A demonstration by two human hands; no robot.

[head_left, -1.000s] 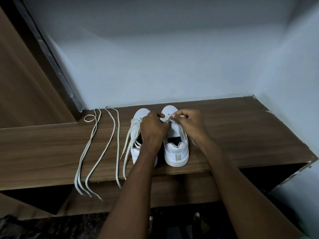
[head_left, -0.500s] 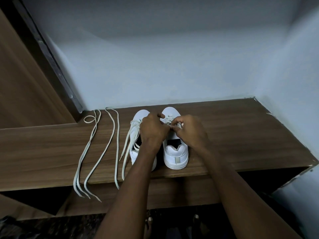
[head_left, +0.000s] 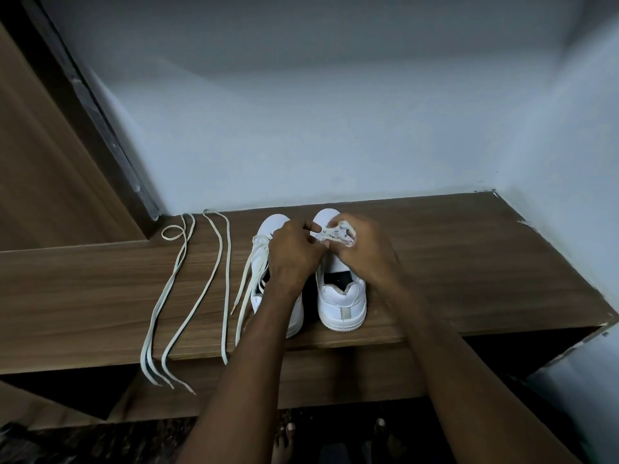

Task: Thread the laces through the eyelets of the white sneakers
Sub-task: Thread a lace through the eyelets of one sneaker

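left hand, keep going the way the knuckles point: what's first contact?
Probably the bunched white lace over the right white sneaker, then the right hand holding it. The left hand points right and slightly away; the gap looks tiny, but depth is unclear from the head view.

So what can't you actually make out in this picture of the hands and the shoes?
All in the head view:
- Eyelets of the right sneaker: hidden under both hands.
- Lace bundle between the left hand and right hand: motion-blurred, its path unclear.
- Left sneaker: heel and tongue behind the left forearm.
- Loose laces: tips hang past the shelf edge.
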